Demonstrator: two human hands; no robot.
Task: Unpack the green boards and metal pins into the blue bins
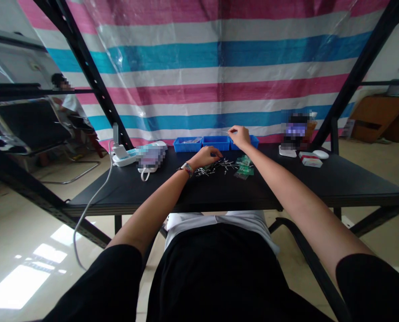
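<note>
My right hand [240,137] is raised in front of the blue bins, its fingertips pinched on a thin, pale, stick-like piece [226,132] too small to name. My left hand [205,156] hovers low over the table, fingers loosely curved with a gap at the thumb, and nothing shows in it. Beneath and beside it lie loose small metal pieces [228,165] resembling screws or nails. Just right of them are small clear packets with green contents [244,167]. Behind my hands stand a left blue bin [188,147] holding clear bags, a middle blue bin [216,146] and a partly hidden right blue bin [254,141].
A power strip [127,158] with a cable and a blurred device [151,158] sit on the black table's [199,197] left. At right are a small box [310,159] and a white mouse [321,154]. Metal posts flank the striped sheet [186,58]. A person sits far left.
</note>
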